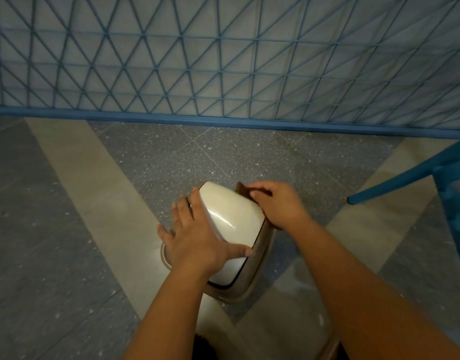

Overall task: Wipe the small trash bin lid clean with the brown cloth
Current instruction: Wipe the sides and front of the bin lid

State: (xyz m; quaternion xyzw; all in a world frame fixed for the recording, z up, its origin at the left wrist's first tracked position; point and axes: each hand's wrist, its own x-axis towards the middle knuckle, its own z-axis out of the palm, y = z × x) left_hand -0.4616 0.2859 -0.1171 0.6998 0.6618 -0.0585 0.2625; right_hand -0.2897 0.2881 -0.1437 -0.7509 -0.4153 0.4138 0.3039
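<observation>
A small beige trash bin (260, 266) stands on the floor below me, topped by a glossy white domed lid (228, 211). My left hand (197, 235) lies flat on the lid's left side, fingers spread, thumb across its near edge. My right hand (278, 203) is at the lid's far right edge with its fingers curled over a brown cloth (241, 189). Only a small corner of the cloth shows beyond the fingers; the rest is hidden under the hand.
A blue metal lattice fence (223, 74) with a bottom rail runs across the back. Blue chair legs (405, 178) stick in from the right. The floor is grey speckled tile with pale beige bands (93, 178).
</observation>
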